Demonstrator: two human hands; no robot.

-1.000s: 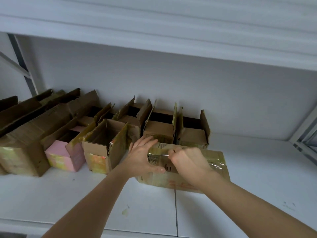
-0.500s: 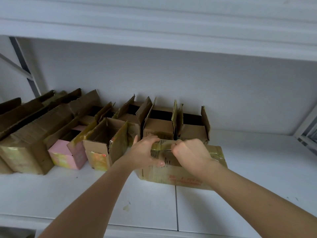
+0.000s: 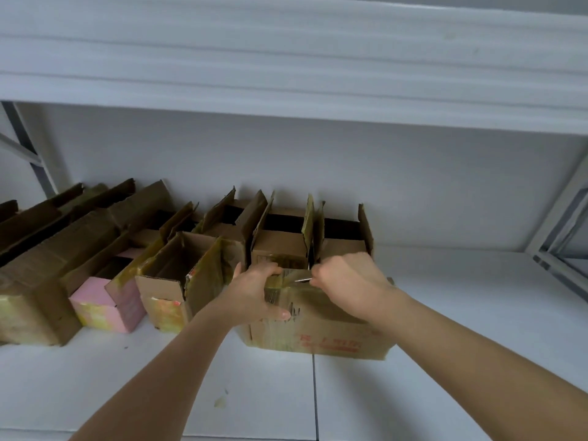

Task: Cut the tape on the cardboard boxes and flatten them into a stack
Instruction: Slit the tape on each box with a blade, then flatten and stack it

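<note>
our left hand (image 3: 254, 292) gripping the taped box (image 3: 321, 323) top, our right hand (image 3: 345, 276) pinching a small blade (image 3: 302, 280) at the tape, opened boxes (image 3: 280, 240) behind on the shelf (image 3: 445, 361)

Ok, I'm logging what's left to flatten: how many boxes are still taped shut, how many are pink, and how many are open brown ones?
Taped-shut brown box: 1
Pink box, open: 1
Open brown boxes: at least 6; those at the far left overlap too much to separate
Total: at least 8
</note>
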